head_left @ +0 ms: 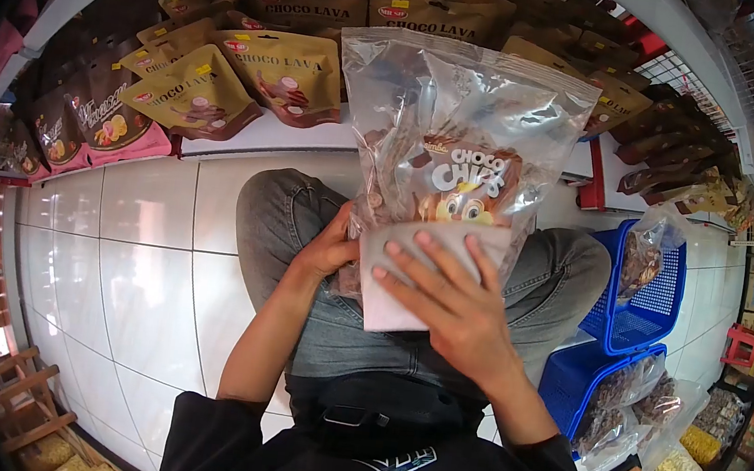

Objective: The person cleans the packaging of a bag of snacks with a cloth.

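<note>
A large clear plastic bag labelled "Choco Chips", with brown pieces inside, stands upright over my lap. My left hand is closed on the bag's lower left side, its fingertips hidden behind the plastic. A pale pink folded sheet, cloth or paper, lies against the lower front of the bag. Flat on this sheet rests my right hand, fingers spread, pressing it to the bag. The sheet covers the lower part of the printed label.
Brown "Choco Lava" pouches line the shelf ahead, with pink-bottomed pouches on the left. Blue baskets holding clear bags stand on my right. A wooden rack is at lower left. White floor tiles surround my crossed legs.
</note>
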A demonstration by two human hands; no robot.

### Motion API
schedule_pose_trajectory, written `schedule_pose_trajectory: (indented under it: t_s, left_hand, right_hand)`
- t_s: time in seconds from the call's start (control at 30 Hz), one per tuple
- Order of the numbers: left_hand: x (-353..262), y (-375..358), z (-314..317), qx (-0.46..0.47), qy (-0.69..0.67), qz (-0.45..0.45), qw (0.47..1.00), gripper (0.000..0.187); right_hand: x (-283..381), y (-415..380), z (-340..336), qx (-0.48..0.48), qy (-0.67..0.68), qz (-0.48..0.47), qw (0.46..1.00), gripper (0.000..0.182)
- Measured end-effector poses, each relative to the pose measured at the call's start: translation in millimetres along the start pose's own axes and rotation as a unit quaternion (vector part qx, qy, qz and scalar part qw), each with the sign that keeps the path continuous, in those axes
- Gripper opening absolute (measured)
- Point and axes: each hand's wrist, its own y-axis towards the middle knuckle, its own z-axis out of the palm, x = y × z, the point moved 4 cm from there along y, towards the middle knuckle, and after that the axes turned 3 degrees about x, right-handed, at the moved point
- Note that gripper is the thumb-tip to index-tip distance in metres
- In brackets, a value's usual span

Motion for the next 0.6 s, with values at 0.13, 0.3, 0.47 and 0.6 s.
schedule_pose_trajectory:
  t_s: [0.13,0.3,0.47,0.6]
  left_hand:
    - [-10,-1,9,0.006,0.013,-0.022,1.000,0.100]
    - [-12,2,12,0.010,0.030,-0.011,0.999,0.102]
    - [-16,0,16,0.012,0.014,-0.011,1.000,0.103]
    - [-22,3,22,0.027,0.013,0.002,1.000,0.102]
  right_hand:
    - [8,-36,19,0.045,0.028,-0.032,0.998,0.045]
    - [-4,-70,24,0.061,0.129,-0.062,0.988,0.031]
    - [-38,-71,-20,-0.258,0.133,0.069,0.954,0.041]
    - [-54,-48,-11,-0.218,0.109,0.156,0.957,0.062]
